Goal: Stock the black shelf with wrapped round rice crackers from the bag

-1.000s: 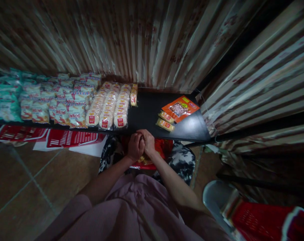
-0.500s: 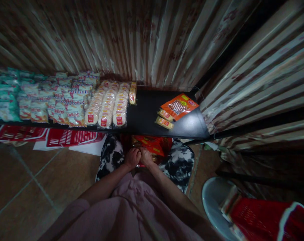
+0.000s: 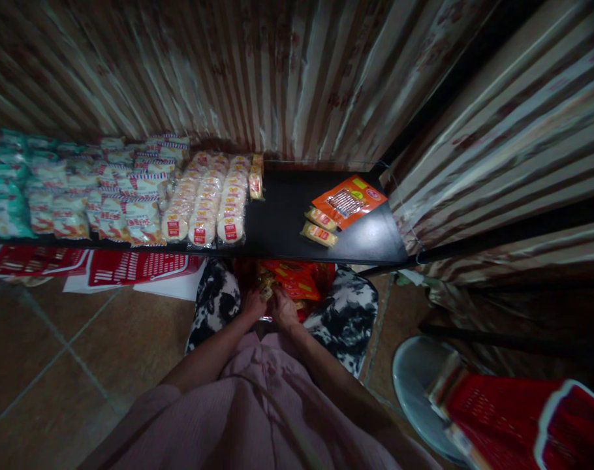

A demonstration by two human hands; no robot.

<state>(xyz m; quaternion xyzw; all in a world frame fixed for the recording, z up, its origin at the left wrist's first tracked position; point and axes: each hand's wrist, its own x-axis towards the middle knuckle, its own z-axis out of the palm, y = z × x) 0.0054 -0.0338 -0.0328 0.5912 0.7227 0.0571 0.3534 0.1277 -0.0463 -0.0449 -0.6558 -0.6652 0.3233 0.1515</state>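
Note:
Low between my knees, a red basket (image 3: 245, 273) holds orange snack bags (image 3: 297, 279) and small items in yellow wrappers. My left hand (image 3: 253, 304) is closed on small yellow-wrapped snacks (image 3: 266, 284) above the basket; how many is unclear. Right beside it, my right hand (image 3: 284, 309) has its fingers bent inward at the same spot, against the orange bags. What those fingers hold is too dark to make out. On the black shelf (image 3: 280, 215) ahead lie two yellow-wrapped snacks (image 3: 319, 234) next to a flat orange bag (image 3: 350, 201).
Rows of round wrapped crackers (image 3: 231, 209), white snack packets (image 3: 143, 209) and green packets (image 3: 6, 202) fill the shelf's left. Red baskets (image 3: 140, 267) stand beneath it. At lower right, a grey tub (image 3: 409, 385) stands beside another red basket (image 3: 497, 411). A striped curtain (image 3: 258, 78) hangs behind.
My hands, pressed together before, have parted slightly. Yellow-wrapped snacks now show at the left hand's fingers. The view has shifted a little.

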